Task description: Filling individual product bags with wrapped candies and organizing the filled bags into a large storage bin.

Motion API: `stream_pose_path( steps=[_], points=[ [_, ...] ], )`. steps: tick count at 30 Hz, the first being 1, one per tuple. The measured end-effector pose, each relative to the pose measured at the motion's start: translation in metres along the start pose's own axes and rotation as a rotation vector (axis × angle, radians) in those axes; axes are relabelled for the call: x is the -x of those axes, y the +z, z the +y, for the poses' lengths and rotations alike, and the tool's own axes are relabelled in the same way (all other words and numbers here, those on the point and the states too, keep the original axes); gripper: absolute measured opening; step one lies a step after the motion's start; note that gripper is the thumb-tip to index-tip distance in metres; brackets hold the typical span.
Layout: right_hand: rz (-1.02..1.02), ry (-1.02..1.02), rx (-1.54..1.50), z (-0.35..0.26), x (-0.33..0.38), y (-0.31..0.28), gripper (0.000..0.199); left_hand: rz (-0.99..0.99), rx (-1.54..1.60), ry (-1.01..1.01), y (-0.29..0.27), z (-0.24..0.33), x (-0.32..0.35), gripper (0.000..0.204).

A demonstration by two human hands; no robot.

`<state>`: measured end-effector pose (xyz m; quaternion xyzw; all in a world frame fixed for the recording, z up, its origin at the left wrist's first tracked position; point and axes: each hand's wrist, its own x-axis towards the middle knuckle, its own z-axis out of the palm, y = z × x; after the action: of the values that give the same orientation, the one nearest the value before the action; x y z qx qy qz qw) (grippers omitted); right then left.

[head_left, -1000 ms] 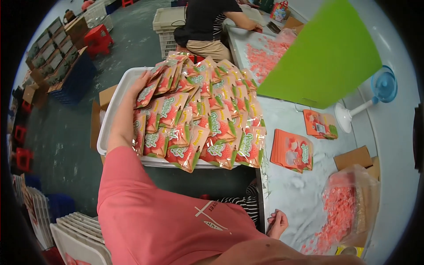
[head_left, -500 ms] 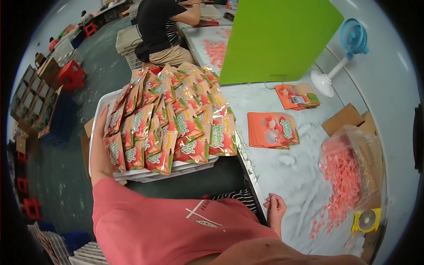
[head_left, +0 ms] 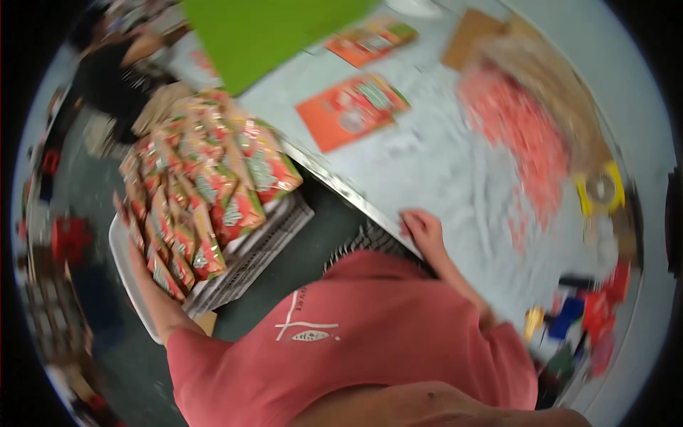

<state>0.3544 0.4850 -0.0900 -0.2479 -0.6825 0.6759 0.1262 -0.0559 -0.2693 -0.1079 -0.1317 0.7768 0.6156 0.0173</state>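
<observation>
Green panel (head_left: 274,39), co-worker in black (head_left: 112,80), small yellow device (head_left: 600,188)

We identify the items as flat, glossy pouches (head_left: 188,181), arranged in overlapping rows in a white tray (head_left: 134,288). On the visible fronts we note a red printed panel, peach-coloured areas and green toward one corner. We find the pouches tilted and leaning against one another, with their tops above the tray's rim. The rows extend from the left edge to the right corner; along the near edge, a strip of white rim shows below the last pouches. Motion blur prevents us from resolving fine print.
</observation>
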Motion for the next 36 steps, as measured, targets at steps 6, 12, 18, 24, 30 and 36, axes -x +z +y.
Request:
stream_pose_path(
  steps=[6,12,18,24,30,36],
  points=[
    [0.062,0.035,-0.260,-0.013,0.019,-0.028,0.022,-0.207,0.269,-0.200,0.092,0.044,-0.013,0.063],
    [0.547,-0.242,0.297,0.001,0.071,-0.080,0.016,0.056,-0.363,0.173,0.071,0.073,0.000,0.062],
    [0.652,-0.343,1.111,0.023,0.097,-0.144,0.036,0.372,-0.647,0.958,0.221,0.203,0.041,0.056],
    [0.619,-0.213,1.264,0.048,0.093,-0.151,0.046,-0.600,-0.621,1.570,0.492,0.263,0.258,0.047],
    [0.632,-0.237,1.220,0.042,0.089,-0.143,0.047,-0.500,-1.021,1.595,0.659,0.201,0.275,0.066],
    [0.627,-0.223,1.167,0.043,0.092,-0.142,0.047,-0.559,-1.107,1.213,0.705,0.193,0.234,0.090]
  ],
)
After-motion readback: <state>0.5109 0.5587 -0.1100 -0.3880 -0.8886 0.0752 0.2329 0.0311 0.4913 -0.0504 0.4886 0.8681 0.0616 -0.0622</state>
